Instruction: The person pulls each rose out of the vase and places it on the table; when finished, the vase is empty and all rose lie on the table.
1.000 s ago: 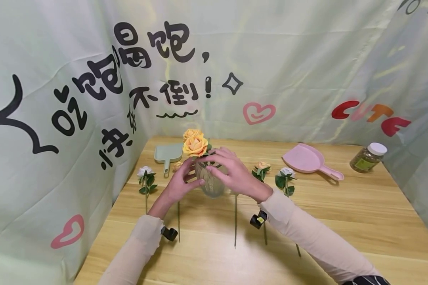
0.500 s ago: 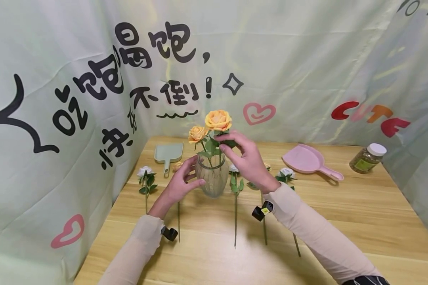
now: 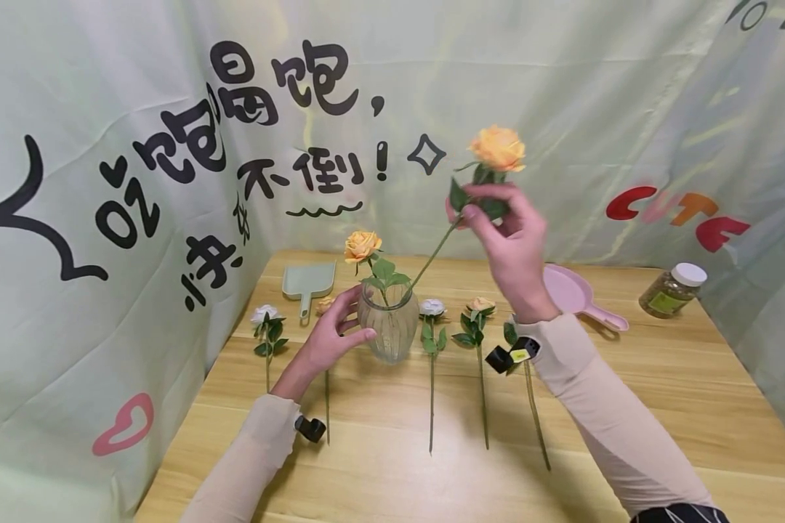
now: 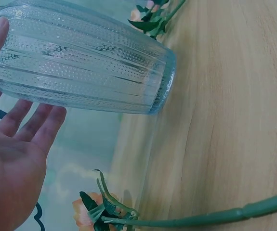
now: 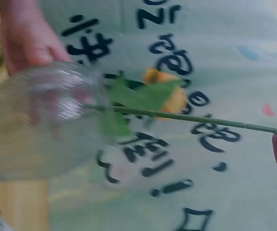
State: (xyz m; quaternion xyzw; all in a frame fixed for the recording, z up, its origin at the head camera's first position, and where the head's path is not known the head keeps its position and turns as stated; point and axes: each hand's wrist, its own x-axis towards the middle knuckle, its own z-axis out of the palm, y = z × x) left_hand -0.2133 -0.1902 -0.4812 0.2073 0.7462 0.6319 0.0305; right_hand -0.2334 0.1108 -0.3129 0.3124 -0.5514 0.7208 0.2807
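A ribbed clear glass vase (image 3: 390, 335) stands upright on the table. My left hand (image 3: 330, 332) holds its left side, fingers behind and thumb in front; the left wrist view shows the textured glass (image 4: 85, 60) between thumb and fingers. One yellow artificial rose (image 3: 363, 247) stands in the vase, leaning left. Up to the right, my right hand (image 3: 513, 243) pinches the stem of a second yellow rose (image 3: 498, 149) just below its bloom. That stem (image 5: 201, 119) slants down into the vase mouth, its lower end seen dimly through the glass.
On the table lie a white rose (image 3: 264, 314) at left, a peach rose (image 3: 325, 305) partly behind my left hand, and a white rose (image 3: 432, 308) and peach rose (image 3: 481, 305) at right. Farther back are a grey-green dustpan (image 3: 310, 281), a pink dustpan (image 3: 569, 289) and a lidded jar (image 3: 672, 292).
My right hand has moved from the vase mouth up and to the right, drawing one yellow rose mostly out of the vase. My left hand and the vase have stayed in place.
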